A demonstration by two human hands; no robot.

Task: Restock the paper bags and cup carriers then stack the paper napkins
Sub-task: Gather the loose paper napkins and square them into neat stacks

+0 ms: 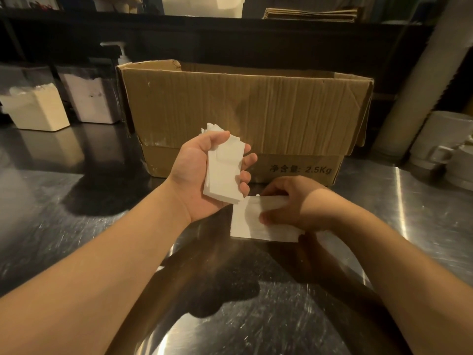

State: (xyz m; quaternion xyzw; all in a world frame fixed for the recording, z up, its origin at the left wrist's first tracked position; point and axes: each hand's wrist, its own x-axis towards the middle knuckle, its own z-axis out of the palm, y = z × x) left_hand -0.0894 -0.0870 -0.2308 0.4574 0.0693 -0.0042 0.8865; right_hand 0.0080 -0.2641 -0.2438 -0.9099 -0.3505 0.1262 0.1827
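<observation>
My left hand (197, 175) is raised palm-up above the steel counter and grips a small stack of white paper napkins (225, 170), thumb on top and fingers curled round the right edge. Just to the right and lower, my right hand (289, 201) pinches the top edge of another white napkin pile (245, 226) that lies flat on the counter. An open brown cardboard box (243, 111) stands directly behind both hands; its inside is hidden.
Two translucent bins of pale powder (38, 108) stand at the back left beside a pump bottle (122, 53). White cups and dishes (445, 147) sit at the right edge. Folded brown paper bags (309, 14) lie on the dark shelf above. The steel counter (76, 201) reflects light.
</observation>
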